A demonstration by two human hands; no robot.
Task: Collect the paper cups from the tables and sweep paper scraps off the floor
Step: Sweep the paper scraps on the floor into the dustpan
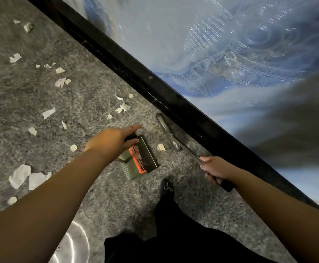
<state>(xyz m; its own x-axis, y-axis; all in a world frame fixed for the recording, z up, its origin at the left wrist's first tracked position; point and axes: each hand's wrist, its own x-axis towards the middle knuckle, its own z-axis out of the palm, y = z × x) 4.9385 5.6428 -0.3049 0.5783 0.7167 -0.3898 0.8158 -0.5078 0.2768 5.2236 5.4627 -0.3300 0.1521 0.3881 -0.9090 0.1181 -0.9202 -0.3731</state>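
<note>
Grey speckled floor (90, 103) runs beside a black wall base (154, 92). Paper scraps (48, 112) lie scattered ahead and to the left, nearer the left hand (113, 141), which grips the dustpan (141, 158). The right hand (215, 168) clasps the broom handle (175, 143), which points forward along the base. No cups in view.

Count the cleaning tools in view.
2. A dustpan at centre, its handle held by the left hand; a metal pole, likely a broom, beside the black baseboard, held by the right hand. None seem hidden.
</note>
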